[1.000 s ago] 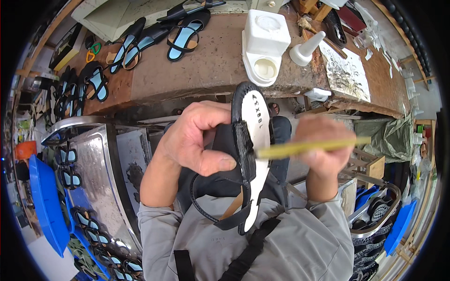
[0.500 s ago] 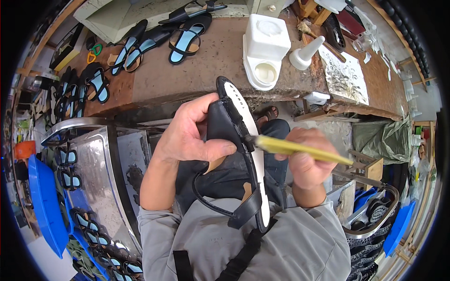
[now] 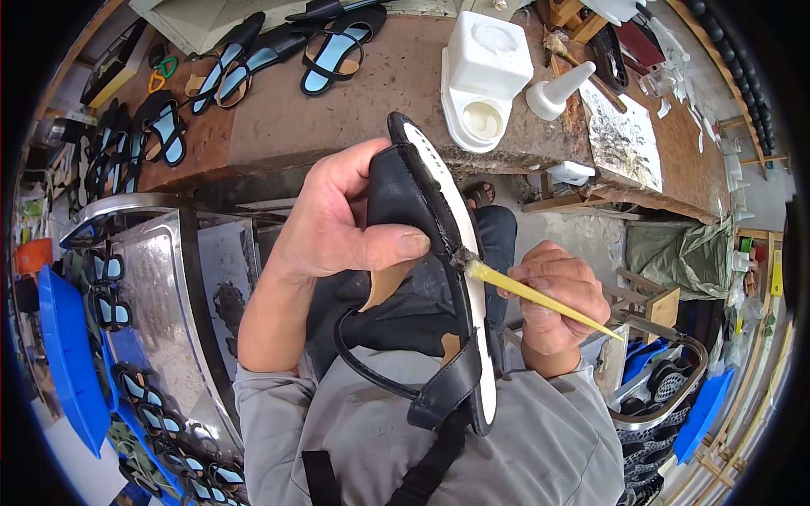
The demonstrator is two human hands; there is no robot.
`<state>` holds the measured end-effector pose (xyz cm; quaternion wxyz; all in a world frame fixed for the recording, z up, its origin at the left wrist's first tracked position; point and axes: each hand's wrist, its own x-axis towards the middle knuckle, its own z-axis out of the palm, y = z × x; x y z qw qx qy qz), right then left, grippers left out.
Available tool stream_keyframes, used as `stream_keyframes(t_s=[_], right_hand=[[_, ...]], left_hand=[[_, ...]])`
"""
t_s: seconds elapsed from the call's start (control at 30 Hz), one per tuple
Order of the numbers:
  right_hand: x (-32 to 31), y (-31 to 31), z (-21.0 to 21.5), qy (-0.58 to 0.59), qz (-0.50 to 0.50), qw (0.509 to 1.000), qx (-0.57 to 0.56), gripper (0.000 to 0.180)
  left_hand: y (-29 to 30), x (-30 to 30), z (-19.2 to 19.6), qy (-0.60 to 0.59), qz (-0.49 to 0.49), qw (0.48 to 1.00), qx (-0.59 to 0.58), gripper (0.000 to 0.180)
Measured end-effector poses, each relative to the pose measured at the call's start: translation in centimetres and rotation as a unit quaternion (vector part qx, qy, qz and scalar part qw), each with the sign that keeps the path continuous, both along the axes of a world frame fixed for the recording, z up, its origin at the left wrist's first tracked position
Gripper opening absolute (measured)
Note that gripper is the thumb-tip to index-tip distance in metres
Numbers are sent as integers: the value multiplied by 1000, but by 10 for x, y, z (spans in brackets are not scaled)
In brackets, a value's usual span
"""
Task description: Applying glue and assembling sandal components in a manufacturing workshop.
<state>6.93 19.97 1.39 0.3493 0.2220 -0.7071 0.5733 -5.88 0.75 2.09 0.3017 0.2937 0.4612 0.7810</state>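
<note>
Fingers: left hand (image 3: pixel 337 228) grips black sandal (image 3: pixel 439 278); right hand (image 3: pixel 553 299) pinches yellow brush (image 3: pixel 540 297).
Relation: sandal's long axis upright; bristles touch its right edge.

A small sandal-making workshop is shown. A worn wooden bench (image 3: pixel 337 118) is seen ahead, on which unfinished blue-lined sandals (image 3: pixel 333 46) are laid in rows beside a white glue tub (image 3: pixel 485 76), a nozzle bottle (image 3: pixel 557 88) and a smeared paper (image 3: pixel 620 139); more sandals are stacked on a metal rack (image 3: pixel 160 295) and in blue trays (image 3: pixel 59 354) to the left, and a wire basket (image 3: pixel 666 396) of parts is set to the right. A black sandal (image 3: pixel 439 261) is held up in the left hand (image 3: pixel 337 219) and its edge is touched by a yellow-handled brush (image 3: pixel 531 295) gripped in the right hand (image 3: pixel 553 295).
</note>
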Motion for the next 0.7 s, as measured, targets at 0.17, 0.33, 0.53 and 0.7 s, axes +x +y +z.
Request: stream_keyframes(t_s=[0.17, 0.33, 0.53, 0.7], right_hand=[[5, 2, -2, -14, 4, 1000, -9, 19], [9, 2, 0, -24, 10, 999, -25, 18], [15, 4, -3, -6, 24, 999, -28, 19], [17, 6, 0, 10, 34, 999, -20, 20]], left_hand=[[3, 0, 0, -4, 5, 1000, 21, 40], [-1, -5, -6, 31, 15, 999, -12, 38], [2, -4, -4, 8, 25, 1000, 2, 38], [5, -3, -1, 21, 10, 999, 32, 38]])
